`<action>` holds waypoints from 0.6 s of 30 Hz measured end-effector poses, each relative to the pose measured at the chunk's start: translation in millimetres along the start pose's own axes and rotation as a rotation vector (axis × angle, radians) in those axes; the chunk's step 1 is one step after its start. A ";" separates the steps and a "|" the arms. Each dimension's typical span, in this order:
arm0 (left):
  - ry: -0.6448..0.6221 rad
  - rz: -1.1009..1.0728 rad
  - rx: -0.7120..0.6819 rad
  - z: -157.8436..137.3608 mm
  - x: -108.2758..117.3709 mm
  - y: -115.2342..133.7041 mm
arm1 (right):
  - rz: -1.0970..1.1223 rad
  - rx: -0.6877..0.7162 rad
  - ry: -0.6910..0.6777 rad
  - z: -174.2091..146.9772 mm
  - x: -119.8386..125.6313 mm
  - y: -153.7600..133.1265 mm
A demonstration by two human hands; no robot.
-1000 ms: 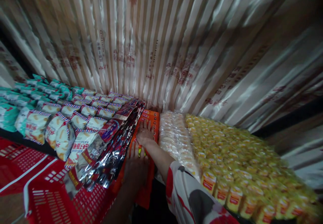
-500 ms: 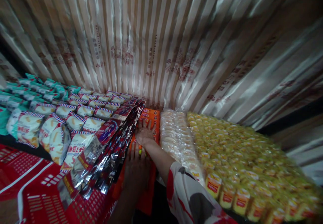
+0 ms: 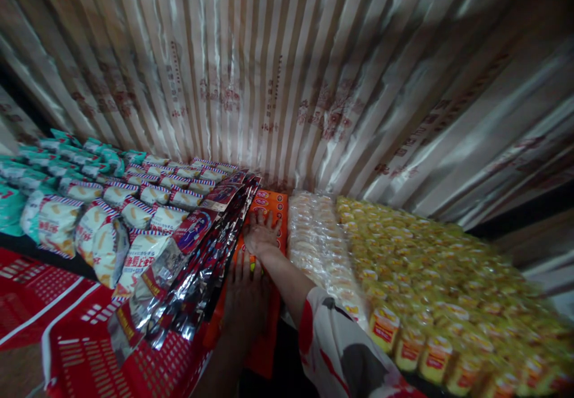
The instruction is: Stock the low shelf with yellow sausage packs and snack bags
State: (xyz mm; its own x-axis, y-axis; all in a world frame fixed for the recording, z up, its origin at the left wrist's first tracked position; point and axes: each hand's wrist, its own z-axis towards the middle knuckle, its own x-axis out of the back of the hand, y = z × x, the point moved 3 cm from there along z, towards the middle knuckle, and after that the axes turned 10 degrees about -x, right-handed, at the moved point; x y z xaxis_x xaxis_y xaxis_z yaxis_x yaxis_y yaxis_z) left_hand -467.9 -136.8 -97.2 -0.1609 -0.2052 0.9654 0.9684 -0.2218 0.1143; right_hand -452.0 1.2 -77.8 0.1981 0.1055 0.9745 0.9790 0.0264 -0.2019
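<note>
Orange printed packets (image 3: 278, 204) lie in a row running away from me. My right hand (image 3: 262, 234) rests on them, fingers spread and palm down. Just nearer to me, my left hand (image 3: 244, 299) lies flat on the same orange packets, fingers stretched forward; it is in shadow. Neither hand grasps anything that shows. Close by on the left, a leaning row of dark purple and silver foil packets (image 3: 197, 260) touches the orange ones. On the right side, clear-wrapped pale packs (image 3: 314, 242) run alongside.
Further left stand white snack bags (image 3: 101, 242) with striped tops, then teal bags (image 3: 67, 162). Many yellow packs (image 3: 430, 284) fill the right side. A red plastic basket (image 3: 85, 341) is at the lower left. A striped curtain (image 3: 278, 87) hangs behind everything.
The view has shifted slightly, so the goods appear a little further right. Both hands stay flat on the orange packets, with hardly any movement.
</note>
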 end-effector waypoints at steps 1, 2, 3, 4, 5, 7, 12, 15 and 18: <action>-0.006 -0.002 0.007 0.2 0.3 0.0 | 0.001 0.000 -0.001 0.2 -0.3 0.2; -0.008 -0.001 0.011 0.2 0.6 0.0 | 0.006 0.004 0.007 0.3 -0.6 0.3; -0.005 0.004 0.017 0.2 1.1 -0.1 | 0.012 0.011 0.020 0.4 -0.8 0.2; 0.001 0.011 0.019 0.0 1.5 0.0 | 0.018 0.015 0.030 0.7 -1.3 0.2; 0.011 0.018 0.016 -0.2 1.7 0.3 | 0.021 0.014 0.037 1.1 -2.1 0.3; 0.029 0.027 -0.001 -0.7 1.5 1.1 | 0.012 0.008 0.040 2.1 -4.2 0.7; 0.052 0.043 -0.007 -1.6 -0.9 1.7 | -0.017 0.007 0.018 1.8 -3.7 1.3; 0.081 0.050 0.029 -1.8 -1.0 0.5 | -0.023 0.016 -0.011 0.6 0.6 0.4; 0.105 0.042 0.036 -0.6 -0.2 0.6 | -0.003 -0.019 -0.045 1.8 5.3 1.6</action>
State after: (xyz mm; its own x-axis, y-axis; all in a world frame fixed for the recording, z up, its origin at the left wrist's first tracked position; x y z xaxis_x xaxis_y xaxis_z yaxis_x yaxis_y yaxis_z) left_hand -467.4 -137.5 -97.6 -0.1372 -0.3125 0.9400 0.9806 -0.1773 0.0842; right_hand -449.5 3.6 -73.1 0.1934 0.1501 0.9696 0.9804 0.0083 -0.1968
